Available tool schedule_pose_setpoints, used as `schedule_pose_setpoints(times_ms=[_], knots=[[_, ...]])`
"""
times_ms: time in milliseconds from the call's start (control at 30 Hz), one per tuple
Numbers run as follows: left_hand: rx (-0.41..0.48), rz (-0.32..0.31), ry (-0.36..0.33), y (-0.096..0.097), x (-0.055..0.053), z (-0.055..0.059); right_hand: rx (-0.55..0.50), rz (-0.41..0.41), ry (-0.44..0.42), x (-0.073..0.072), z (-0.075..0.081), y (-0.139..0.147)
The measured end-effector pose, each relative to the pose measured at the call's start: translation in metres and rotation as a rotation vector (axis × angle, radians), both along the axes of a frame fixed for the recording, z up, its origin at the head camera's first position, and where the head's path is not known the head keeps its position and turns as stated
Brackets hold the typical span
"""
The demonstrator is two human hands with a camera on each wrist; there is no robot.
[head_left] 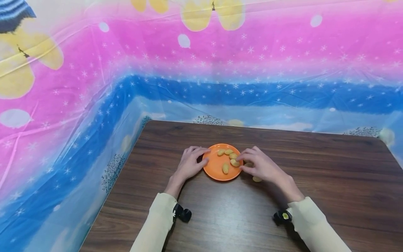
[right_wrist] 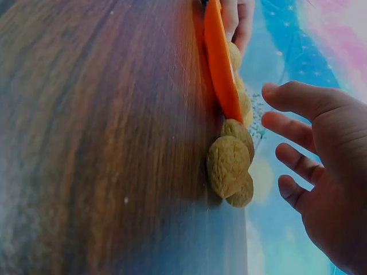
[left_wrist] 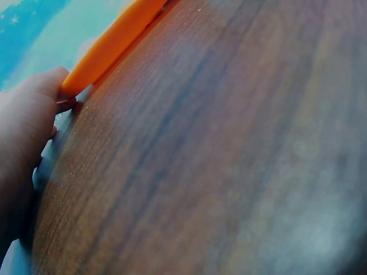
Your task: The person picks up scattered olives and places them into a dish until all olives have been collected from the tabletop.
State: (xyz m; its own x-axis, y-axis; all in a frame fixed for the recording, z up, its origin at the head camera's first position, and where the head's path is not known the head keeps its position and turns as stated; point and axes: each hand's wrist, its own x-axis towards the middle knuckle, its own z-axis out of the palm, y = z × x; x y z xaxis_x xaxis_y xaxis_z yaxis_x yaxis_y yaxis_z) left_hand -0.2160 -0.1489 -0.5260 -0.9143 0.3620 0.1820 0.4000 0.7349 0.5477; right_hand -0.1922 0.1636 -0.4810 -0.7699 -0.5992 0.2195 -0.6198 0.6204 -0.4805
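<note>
Pink-and-blue printed cloth [head_left: 217, 59] is hung behind the desk and along its left edge; yellow petals and white snowflakes are printed on it. Dark wood grain is shown by the desk [head_left: 220, 217], with a bright glare patch in front of the plate. Both forearms are covered by cream sleeves [head_left: 158, 213], entered from the near side.

Left hand [head_left: 189, 163]: placed at the plate's left rim. Grip is narrow; rim is held between thumb and finger, as seen from the left wrist.

Right hand [head_left: 260, 164]: held over the plate's right rim. Grip is wide, fingers spread and loosely bent, fingertips just beside the nearest pieces.

Orange plate [head_left: 215, 165] is set flat near the desk's far edge, closer to the far left corner than to the far right one. A black wrist device [head_left: 182, 213] is worn on each arm.

Tan oval pieces [head_left: 225, 168]: five are carried on the plate, four strung along its far and right side, one near the middle. Three more [right_wrist: 228, 166] are bunched on the desk just beside the right rim, partly hidden by the right hand in the head view.
</note>
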Motion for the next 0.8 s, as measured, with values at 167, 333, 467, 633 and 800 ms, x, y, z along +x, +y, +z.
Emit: schedule_pose_setpoints(times_ms=[167,333,467,633,800], knots=[[0.0,-0.006,0.011,-0.001,0.0,0.0,-0.014,-0.049,-0.028,0.001,-0.001,0.005],[0.007,-0.001,0.012,-0.001,0.0,-0.001,-0.022,-0.089,-0.045,-0.002,-0.003,0.009],[0.003,0.004,0.011,-0.001,0.0,-0.001,-0.046,-0.11,-0.05,-0.008,-0.007,0.012],[0.001,0.01,0.015,0.0,0.0,-0.001,-0.071,-0.139,-0.09,-0.014,-0.012,0.017],[0.004,0.015,0.011,0.0,0.001,0.001,-0.06,-0.163,-0.117,-0.02,-0.018,0.02]])
